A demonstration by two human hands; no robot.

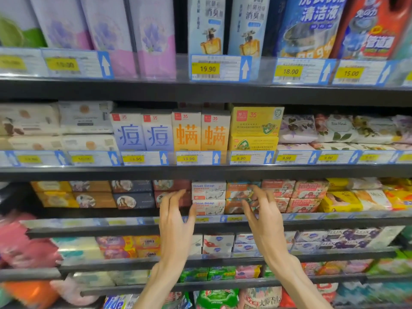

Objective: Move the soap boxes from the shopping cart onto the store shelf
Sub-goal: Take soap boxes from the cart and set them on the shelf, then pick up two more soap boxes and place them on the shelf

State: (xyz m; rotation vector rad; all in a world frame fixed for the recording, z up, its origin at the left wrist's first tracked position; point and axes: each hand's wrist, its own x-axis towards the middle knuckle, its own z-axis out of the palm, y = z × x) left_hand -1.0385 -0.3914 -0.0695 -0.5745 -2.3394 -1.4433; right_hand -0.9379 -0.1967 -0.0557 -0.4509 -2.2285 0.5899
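1. My left hand and right hand hover with each grip released, fingers spread, holding nothing.
2. Between them, stacked white Goat Soap boxes sit on the store shelf.
3. This placement looks finished; next I likely fetch another from the cart, unseen.
4. Orange soap boxes crowd the right.

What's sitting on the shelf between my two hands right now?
In the head view, two stacked white Goat Soap boxes show between the left hand and the right hand, with the shelf's price-tag rail just below them. Neither hand holds anything.
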